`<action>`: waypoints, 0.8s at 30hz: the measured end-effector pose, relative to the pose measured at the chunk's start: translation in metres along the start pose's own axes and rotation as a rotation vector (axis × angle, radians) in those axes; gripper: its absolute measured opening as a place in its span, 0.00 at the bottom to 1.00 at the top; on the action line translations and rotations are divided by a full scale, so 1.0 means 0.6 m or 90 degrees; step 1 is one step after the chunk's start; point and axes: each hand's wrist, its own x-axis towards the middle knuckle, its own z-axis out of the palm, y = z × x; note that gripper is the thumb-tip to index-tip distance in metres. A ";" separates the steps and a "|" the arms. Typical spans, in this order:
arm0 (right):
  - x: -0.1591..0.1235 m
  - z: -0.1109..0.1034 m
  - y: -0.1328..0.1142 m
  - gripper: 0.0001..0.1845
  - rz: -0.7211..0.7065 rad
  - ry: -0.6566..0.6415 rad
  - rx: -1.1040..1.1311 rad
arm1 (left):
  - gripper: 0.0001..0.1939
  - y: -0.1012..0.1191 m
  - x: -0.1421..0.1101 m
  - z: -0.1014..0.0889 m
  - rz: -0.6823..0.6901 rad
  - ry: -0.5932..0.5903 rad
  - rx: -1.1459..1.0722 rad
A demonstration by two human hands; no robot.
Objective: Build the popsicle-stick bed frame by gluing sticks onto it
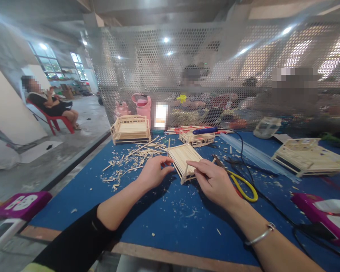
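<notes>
Some slats [189, 154] partly hide behind the right hand [212, 179].

Pale frame [186, 154], blue tabletop [158, 226]; black sleeve [76, 241]

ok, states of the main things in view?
Left hand: at left edge of slatted wooden piece, grip unclear
Right hand: at the piece's near end, forefinger extended
Slatted wooden piece: between the hands
Blue-handled tool: lying across another wooden piece
Yellow-handled tool: lying down, open or shut unclear
Loose sticks: scattered
Pink bottle: upright
Red chair: occupied
</notes>
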 end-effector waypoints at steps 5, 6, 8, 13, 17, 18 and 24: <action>-0.001 0.000 0.001 0.18 0.000 -0.005 0.003 | 0.09 -0.012 0.006 0.001 -0.003 0.016 -0.008; -0.001 0.000 0.001 0.18 0.000 -0.006 0.004 | 0.09 -0.013 0.006 0.002 0.000 0.017 -0.009; -0.001 -0.001 0.001 0.18 0.000 -0.007 0.004 | 0.09 -0.012 0.005 0.003 0.009 0.018 -0.011; 0.000 -0.001 0.000 0.18 0.002 -0.012 0.000 | 0.09 -0.003 -0.002 0.009 0.036 0.021 -0.015; 0.000 -0.002 0.001 0.19 0.001 -0.017 -0.004 | 0.09 0.002 -0.008 0.015 0.095 0.016 -0.019; 0.000 -0.002 0.001 0.19 -0.001 -0.018 -0.003 | 0.09 0.002 -0.008 0.016 0.109 0.018 -0.021; -0.001 -0.002 0.002 0.19 0.003 -0.023 0.009 | 0.12 -0.003 -0.007 0.019 0.080 0.023 -0.023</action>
